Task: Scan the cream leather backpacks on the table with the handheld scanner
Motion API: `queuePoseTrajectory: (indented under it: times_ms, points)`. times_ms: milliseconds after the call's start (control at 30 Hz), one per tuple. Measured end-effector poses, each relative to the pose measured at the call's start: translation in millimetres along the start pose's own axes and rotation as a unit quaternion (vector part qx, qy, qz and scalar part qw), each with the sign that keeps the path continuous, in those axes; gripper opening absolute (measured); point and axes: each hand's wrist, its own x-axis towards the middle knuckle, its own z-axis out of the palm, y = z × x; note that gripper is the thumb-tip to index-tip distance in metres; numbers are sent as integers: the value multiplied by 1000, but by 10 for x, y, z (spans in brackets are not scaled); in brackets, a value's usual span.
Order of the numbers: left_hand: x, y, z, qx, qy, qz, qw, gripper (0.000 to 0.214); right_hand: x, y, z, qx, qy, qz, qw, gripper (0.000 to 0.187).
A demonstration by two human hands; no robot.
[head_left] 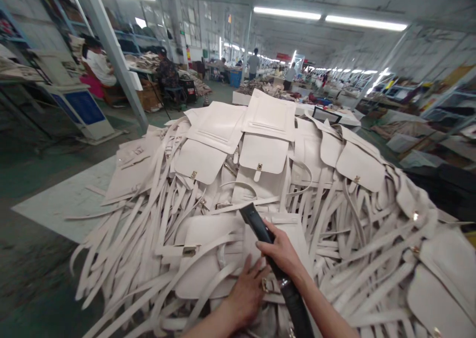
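Observation:
My right hand (pixel 280 251) is wrapped around a black nozzle tool (pixel 256 224) with a wide, flat tip, pointing up and to the left. A thick black hose-like part (pixel 297 308) runs from its lower end past my wrist. Just left of it, my left hand (pixel 247 291) lies with fingers stretched over a cream bag (pixel 208 273) with loose straps. A metal buckle (pixel 271 286) shows beside those fingers. Several cream flaps with small gold clasps, such as one flap (pixel 264 152), lie in the pile beyond the tool's tip.
Long cream straps (pixel 122 249) hang over the near left side of the pile. A pale table (pixel 63 204) shows at left, near a metal post (pixel 115 55) and a blue-and-white machine (pixel 80 107). Several people sit or stand farther back among work tables.

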Motion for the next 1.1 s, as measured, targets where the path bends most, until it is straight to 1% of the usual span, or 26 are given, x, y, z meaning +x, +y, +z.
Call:
queuePoseTrajectory:
  times_ms: [67,133,200,233,333,400,467,533,567,633,700,733,800,833,867,933,1000,1067,1100]
  points:
    - [-10,-31,-142,-11,-30,15,999,59,-168,54,-172,16,17,14,1000,58]
    - [-76,-86,-297,-3,-54,22,998,67,-326,165,-330,32,31,46,998,60]
    - [-168,-140,-430,19,-70,6,997,70,-450,282,-425,43,35,78,995,64]
    - [-214,-159,-480,31,-80,-8,996,69,-496,325,-440,47,29,88,995,65]
    - [-323,-173,-551,58,-136,-45,988,65,-541,371,-355,65,-24,91,993,64]
    - [-381,-160,-536,71,-165,-52,982,72,-479,348,-220,75,-72,77,992,64]
    - [-437,-153,-484,89,-171,-42,980,84,-345,308,-62,76,-115,66,988,61]
    - [-482,-166,-426,107,-156,-29,982,93,-170,258,77,71,-130,60,987,56]
    - [-493,-184,-406,112,-144,-22,983,94,-82,227,127,68,-122,56,989,55]
    - [-474,-245,-400,113,-124,-10,986,92,57,153,163,68,-78,44,994,55]
    - [-387,-351,-449,107,-119,-12,987,88,105,78,106,69,-29,30,997,58]
    - [-322,-425,-492,103,-120,-19,987,89,82,49,48,69,-10,26,997,60]
    - [-170,-613,-604,83,-123,-21,989,94,-64,29,-95,59,11,33,998,62]
    - [-95,-724,-664,66,-128,-4,990,97,-181,42,-162,49,16,45,998,63]
    - [-26,-839,-721,46,-137,26,989,97,-320,72,-217,38,17,60,997,63]
    - [78,-1061,-806,15,-163,100,982,89,-629,168,-263,16,11,90,996,65]
    - [132,-1230,-830,11,-177,147,973,79,-919,280,-210,3,-14,110,994,66]
    - [149,-1321,-798,29,-171,160,972,76,-1126,370,-67,8,-52,116,992,65]
    - [149,-1339,-772,38,-164,160,973,76,-1187,402,27,17,-71,117,990,63]
